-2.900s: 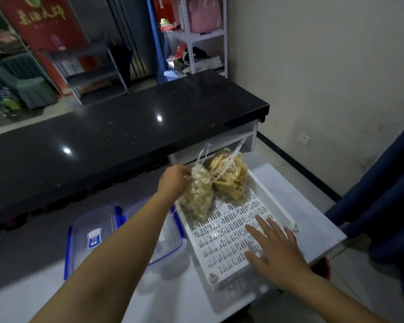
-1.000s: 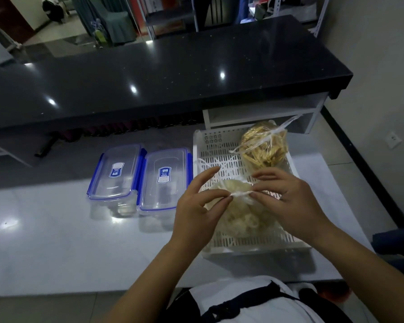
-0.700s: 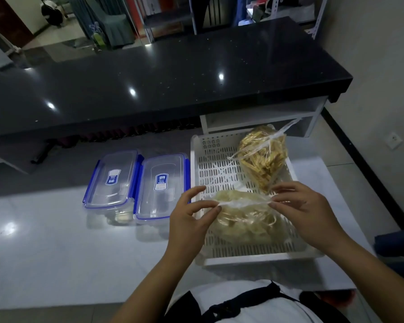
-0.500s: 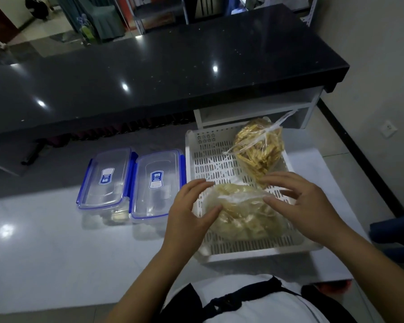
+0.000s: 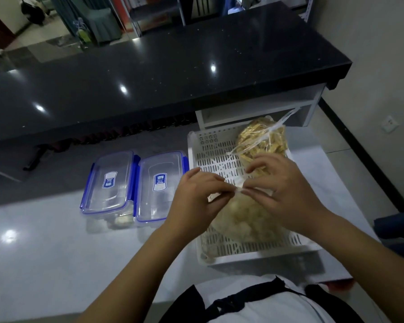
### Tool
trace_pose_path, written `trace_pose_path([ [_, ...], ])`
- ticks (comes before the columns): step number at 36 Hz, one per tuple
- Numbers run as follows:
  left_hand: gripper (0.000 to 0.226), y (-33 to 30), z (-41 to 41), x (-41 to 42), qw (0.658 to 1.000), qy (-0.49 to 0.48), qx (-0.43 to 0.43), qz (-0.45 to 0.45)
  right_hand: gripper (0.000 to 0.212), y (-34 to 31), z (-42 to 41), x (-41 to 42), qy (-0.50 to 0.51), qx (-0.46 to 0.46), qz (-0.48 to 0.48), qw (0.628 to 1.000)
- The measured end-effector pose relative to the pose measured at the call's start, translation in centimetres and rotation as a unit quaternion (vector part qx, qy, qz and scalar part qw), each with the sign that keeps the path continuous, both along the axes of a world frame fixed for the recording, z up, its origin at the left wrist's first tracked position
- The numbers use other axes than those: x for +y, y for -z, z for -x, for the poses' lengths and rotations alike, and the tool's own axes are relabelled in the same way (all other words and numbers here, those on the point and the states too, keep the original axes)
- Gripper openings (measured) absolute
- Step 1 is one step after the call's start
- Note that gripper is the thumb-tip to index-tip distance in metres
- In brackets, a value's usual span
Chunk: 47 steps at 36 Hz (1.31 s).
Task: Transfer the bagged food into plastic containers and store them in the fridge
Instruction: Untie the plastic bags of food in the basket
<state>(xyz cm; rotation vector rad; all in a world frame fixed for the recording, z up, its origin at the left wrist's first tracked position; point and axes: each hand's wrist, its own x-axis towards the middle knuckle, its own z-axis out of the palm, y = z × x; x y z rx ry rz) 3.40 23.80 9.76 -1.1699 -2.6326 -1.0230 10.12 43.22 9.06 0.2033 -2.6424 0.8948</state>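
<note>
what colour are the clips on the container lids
Blue, on clear lids; seen in the head view.

One cam only, head-worn, wide-angle w/ bent edges. Looks fwd and steeply down from above the person's chest, close over the white table. Left hand and right hand sit near frame centre, tray just below them. Black counter crosses the upper half; room beyond at the top edge. No 2nd view to overlap.
</note>
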Motion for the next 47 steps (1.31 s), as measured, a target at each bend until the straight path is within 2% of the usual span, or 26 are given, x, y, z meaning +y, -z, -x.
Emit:
trace_pose_path([
  [8,0.012,-2.2,-1.3,-0.4,1.000,-0.006,0.022,-0.015,0.022,-2.9,-1.5,0.9,-0.009,0.070,-0.003,0.998],
  [11,0.011,-1.5,-1.3,-1.0,0.998,-0.039,-0.003,-0.051,0.022,-2.2,-2.0,2.2,-0.002,0.082,0.019,0.996],
  [14,0.012,0.0,-1.8,-1.5,0.988,-0.080,-0.096,-0.095,0.010,0.0,-2.6,2.9,0.021,0.049,0.079,0.995],
  [16,0.016,1.1,-2.4,-1.4,0.966,-0.128,-0.187,-0.126,0.006,1.8,-3.1,2.8,0.042,-0.012,0.155,0.987],
  [18,0.018,2.2,-2.8,-1.3,0.934,-0.172,-0.273,-0.154,0.014,3.2,-3.6,2.6,0.063,-0.071,0.217,0.972],
  [20,0.022,2.7,-3.0,-1.4,0.910,-0.181,-0.326,-0.180,0.019,4.0,-3.9,2.7,0.071,-0.092,0.239,0.964],
  [23,0.026,2.5,-2.8,-1.8,0.925,-0.158,-0.298,-0.174,0.016,3.7,-3.8,2.8,0.047,-0.096,0.266,0.958],
  [26,0.026,1.7,-2.4,-1.9,0.947,-0.132,-0.263,-0.131,0.031,2.5,-3.3,2.5,0.017,-0.120,0.272,0.955],
  [30,0.020,0.6,-1.6,-1.6,0.974,-0.087,-0.196,-0.076,0.037,0.8,-2.2,1.4,-0.007,-0.139,0.235,0.962],
  [36,0.006,-1.2,-1.1,-1.8,0.979,-0.079,-0.141,-0.121,0.018,-1.6,-1.0,0.2,-0.002,-0.070,0.228,0.971],
  [38,0.010,-1.9,-1.0,-2.2,0.975,-0.091,-0.147,-0.140,0.017,-2.6,-1.0,0.5,0.009,-0.054,0.233,0.971],
  [43,0.021,-2.5,-0.7,-3.8,0.965,-0.109,-0.192,-0.138,0.024,-3.8,-2.0,2.4,0.039,-0.073,0.166,0.983],
  [47,0.020,-2.5,-0.7,-4.6,0.956,-0.121,-0.226,-0.143,0.023,-3.7,-3.2,3.5,0.062,-0.075,0.199,0.975],
])
